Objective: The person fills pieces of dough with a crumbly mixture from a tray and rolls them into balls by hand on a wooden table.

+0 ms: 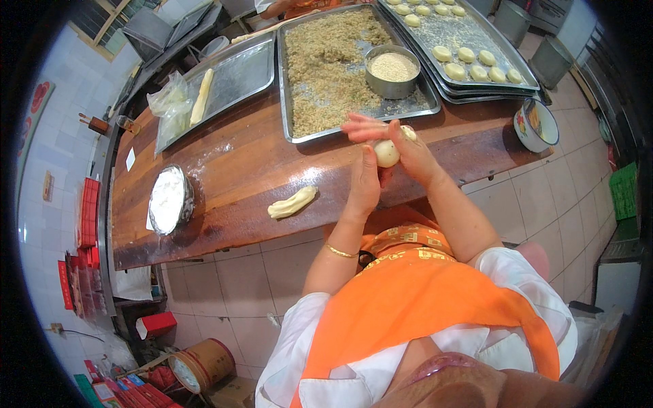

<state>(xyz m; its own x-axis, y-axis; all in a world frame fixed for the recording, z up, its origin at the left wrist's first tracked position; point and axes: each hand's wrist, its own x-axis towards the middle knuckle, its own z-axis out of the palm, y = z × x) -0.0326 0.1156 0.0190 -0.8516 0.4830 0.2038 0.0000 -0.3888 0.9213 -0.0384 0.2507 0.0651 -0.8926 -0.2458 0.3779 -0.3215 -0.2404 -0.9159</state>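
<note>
A round, pale dough ball (pixel 388 154) sits between my two hands, above the near edge of the wooden table. My left hand (pixel 365 178) cups it from the left, thumb up along its side. From the right, my right hand (pixel 413 155) presses against it, fingers reaching across to the left behind the ball. A small pale bit, perhaps dough, shows by the right thumb (pixel 408 132). To the left on the table (pixel 238 183) lies a twisted piece of dough (pixel 292 202). Parts of both hands' fingers are hidden behind the ball.
A tray of crumbly brown filling (pixel 326 68) holds a round tin of pale seeds or crumbs (pixel 392 71). Stacked trays at right bear flattened dough rounds (pixel 466 54). An enamel bowl (pixel 535 126), a flour bowl (pixel 169 198) and a tray with a dough strip (pixel 202 96) stand around.
</note>
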